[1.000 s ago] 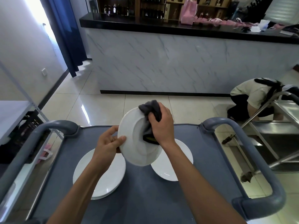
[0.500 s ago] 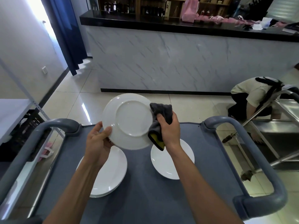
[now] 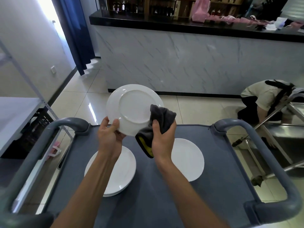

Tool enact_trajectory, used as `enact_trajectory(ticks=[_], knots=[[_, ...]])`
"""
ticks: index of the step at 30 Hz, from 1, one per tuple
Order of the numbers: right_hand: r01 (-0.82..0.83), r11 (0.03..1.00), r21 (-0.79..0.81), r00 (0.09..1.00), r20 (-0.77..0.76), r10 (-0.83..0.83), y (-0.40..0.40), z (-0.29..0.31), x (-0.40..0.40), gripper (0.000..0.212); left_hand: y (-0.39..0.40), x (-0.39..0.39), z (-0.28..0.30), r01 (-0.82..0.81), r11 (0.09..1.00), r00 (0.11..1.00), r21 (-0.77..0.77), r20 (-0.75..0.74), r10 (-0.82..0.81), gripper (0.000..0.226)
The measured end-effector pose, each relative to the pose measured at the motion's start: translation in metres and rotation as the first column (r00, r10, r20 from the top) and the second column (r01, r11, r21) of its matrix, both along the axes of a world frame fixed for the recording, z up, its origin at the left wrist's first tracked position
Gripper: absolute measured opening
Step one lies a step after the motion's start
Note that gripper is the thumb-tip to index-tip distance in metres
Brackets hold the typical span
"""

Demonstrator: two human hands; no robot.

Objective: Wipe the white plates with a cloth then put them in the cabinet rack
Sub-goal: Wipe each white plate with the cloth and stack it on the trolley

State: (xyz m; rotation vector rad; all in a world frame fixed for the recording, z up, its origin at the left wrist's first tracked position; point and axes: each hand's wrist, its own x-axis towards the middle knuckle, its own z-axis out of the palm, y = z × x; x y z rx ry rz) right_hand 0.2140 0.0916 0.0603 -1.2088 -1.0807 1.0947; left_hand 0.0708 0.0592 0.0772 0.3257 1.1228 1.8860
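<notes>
My left hand (image 3: 109, 137) grips the lower rim of a white plate (image 3: 131, 109), held up on edge with its underside facing me. Against the plate's lower right rim my right hand (image 3: 162, 139) holds a bunched grey cloth (image 3: 160, 119) with a yellow inner face. Below them, on the grey cart top (image 3: 148, 195), a stack of white plates (image 3: 115, 171) lies at the left under my left forearm. A single white plate (image 3: 189, 160) lies at the right, partly hidden by my right wrist.
The cart has raised grey handles at the left (image 3: 49, 137) and right (image 3: 263, 153). A marble-fronted counter (image 3: 197, 63) stands ahead. A person (image 3: 263, 102) crouches by a steel trolley (image 3: 287, 137) at the right. A white shelf (image 3: 14, 116) is at the left.
The plate turned from tilted with the cloth on its face to upright with its underside toward me. The cloth moved to the plate's lower right rim.
</notes>
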Motion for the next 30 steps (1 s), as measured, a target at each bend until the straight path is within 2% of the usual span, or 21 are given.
enact_trajectory(ticks=[4,8,12,16,21,26,30], knots=[[0.03,0.997,0.078,0.974,0.221,-0.047,-0.013,-0.012,-0.011,0.064,0.0,0.003,-0.001,0.008,1.0,0.999,-0.029,-0.031,-0.009,0.033],[-0.03,0.963,0.267,0.842,0.526,-0.119,-0.021,-0.017,-0.021,0.057,0.004,0.011,-0.003,0.021,0.998,0.996,-0.061,-0.079,-0.026,0.028],[-0.108,0.93,0.35,0.742,0.651,-0.159,-0.024,-0.015,-0.026,0.054,0.002,0.012,-0.005,0.066,0.995,0.99,-0.077,-0.123,-0.075,0.025],[-0.148,0.93,0.337,0.699,0.701,-0.143,-0.017,-0.008,-0.028,0.055,0.001,0.007,-0.005,0.118,0.988,0.971,-0.1,-0.197,-0.136,0.021],[-0.205,0.93,0.304,0.717,0.694,-0.069,0.003,0.013,-0.027,0.058,-0.01,0.002,-0.006,0.233,0.964,0.936,-0.13,-0.24,-0.258,0.021],[-0.21,0.937,0.279,0.679,0.731,-0.065,0.024,0.029,-0.024,0.056,-0.021,0.002,-0.008,0.369,0.916,0.867,-0.155,-0.298,-0.4,0.022],[-0.208,0.954,0.214,0.707,0.708,-0.005,0.039,0.036,-0.017,0.056,-0.026,0.002,-0.007,0.4,0.905,0.853,-0.143,-0.301,-0.425,0.021]])
